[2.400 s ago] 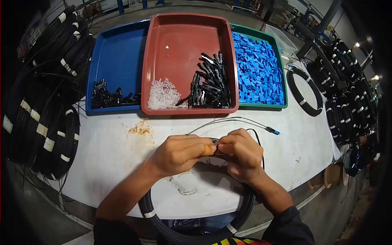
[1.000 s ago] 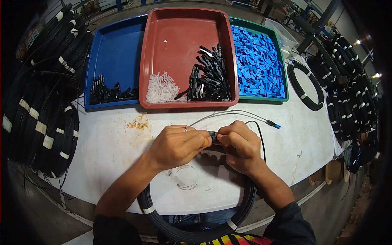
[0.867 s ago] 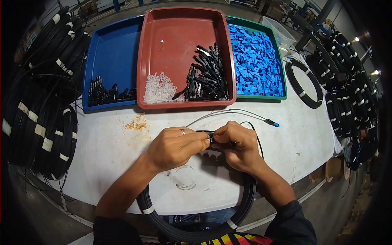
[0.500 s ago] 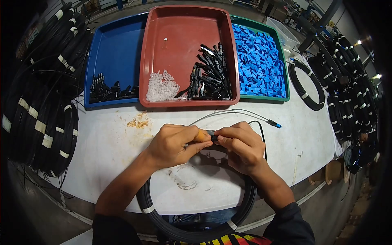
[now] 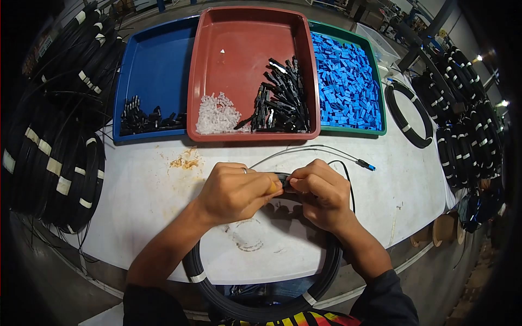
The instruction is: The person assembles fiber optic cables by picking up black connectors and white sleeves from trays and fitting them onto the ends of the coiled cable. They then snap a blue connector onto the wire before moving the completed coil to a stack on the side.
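Mid-frame, my left hand and right hand, equally near, pinch a small dark piece between them where the black coil runs crosswise

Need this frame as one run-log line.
left hand: pinching at cable coil top | right hand: fingertips close beside it | blue-tipped connector: on table | red tray: clear and black parts

- Your coil: smooth, matt black plastic.
- Your trays, red, blue and green: smooth plastic, faintly glossy.
- Clear bits: shiny, see-through plastic.
- Blue clips: smooth plastic.
- Your counter: matt, smudged.
- Your sleeve: dark, matt cloth.
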Demonstrator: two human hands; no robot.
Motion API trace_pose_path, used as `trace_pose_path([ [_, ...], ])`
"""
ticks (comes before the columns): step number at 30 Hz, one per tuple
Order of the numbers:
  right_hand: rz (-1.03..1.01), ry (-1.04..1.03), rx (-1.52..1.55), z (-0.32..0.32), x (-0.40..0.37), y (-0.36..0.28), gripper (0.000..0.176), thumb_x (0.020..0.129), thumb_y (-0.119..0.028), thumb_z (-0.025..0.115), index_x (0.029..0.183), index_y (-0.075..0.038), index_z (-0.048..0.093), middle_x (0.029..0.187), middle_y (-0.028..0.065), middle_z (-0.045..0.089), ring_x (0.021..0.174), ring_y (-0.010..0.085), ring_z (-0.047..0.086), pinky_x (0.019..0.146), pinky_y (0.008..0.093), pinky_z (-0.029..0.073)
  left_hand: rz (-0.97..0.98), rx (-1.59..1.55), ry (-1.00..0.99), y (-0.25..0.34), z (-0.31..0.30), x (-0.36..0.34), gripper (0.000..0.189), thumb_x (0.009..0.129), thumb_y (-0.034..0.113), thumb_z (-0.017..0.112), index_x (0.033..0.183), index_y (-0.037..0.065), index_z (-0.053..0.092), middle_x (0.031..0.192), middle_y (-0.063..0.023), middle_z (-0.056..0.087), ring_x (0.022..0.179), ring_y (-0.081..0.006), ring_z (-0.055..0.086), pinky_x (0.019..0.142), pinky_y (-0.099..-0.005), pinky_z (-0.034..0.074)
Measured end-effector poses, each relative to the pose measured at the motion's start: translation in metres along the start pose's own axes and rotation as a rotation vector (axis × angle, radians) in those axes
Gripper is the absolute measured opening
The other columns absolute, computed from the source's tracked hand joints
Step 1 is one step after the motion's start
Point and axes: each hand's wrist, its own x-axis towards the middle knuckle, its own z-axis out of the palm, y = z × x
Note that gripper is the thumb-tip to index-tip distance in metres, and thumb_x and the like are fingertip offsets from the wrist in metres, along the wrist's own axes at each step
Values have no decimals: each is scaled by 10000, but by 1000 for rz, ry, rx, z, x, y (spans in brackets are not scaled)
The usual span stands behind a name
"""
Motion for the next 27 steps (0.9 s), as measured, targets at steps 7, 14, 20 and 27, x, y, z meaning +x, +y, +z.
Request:
trace_pose_path([
  [7, 338, -81, 324, 3, -5, -2, 284, 611, 156, 701, 850, 10, 651, 859, 132, 709, 785, 308, 679, 684, 371, 544, 227, 186, -22, -1, -2, -1, 119, 802, 101, 797, 773, 68, 686, 852, -61, 759, 596, -148, 690, 532, -283, 503],
  [14, -48, 13, 16, -1, 0, -2, 307, 585, 151, 678, 858, 12, 654, 895, 146, 716, 790, 314, 682, 687, 378, 548, -42, -84, -25, -1, -4, 2, 162, 731, 62, 841, 777, 56, 686, 848, -86, 765, 598, -180, 694, 520, -290, 518],
  [20, 261, -90, 239, 3, -8, 1, 286, 633, 166, 698, 867, 13, 637, 897, 147, 705, 802, 319, 682, 705, 389, 550, 281, 189, -7, -4, 2, -1, 174, 680, 42, 834, 780, 63, 692, 867, -86, 763, 588, -184, 685, 522, -290, 519],
  [27, 78, 29, 120, 6, 1, 0, 276, 663, 171, 716, 862, 1, 628, 914, 129, 712, 808, 288, 677, 700, 380, 542, 80, 108, -22, 0, -5, 1, 175, 681, 52, 845, 756, 58, 687, 865, -80, 763, 589, -177, 686, 517, -276, 510],
])
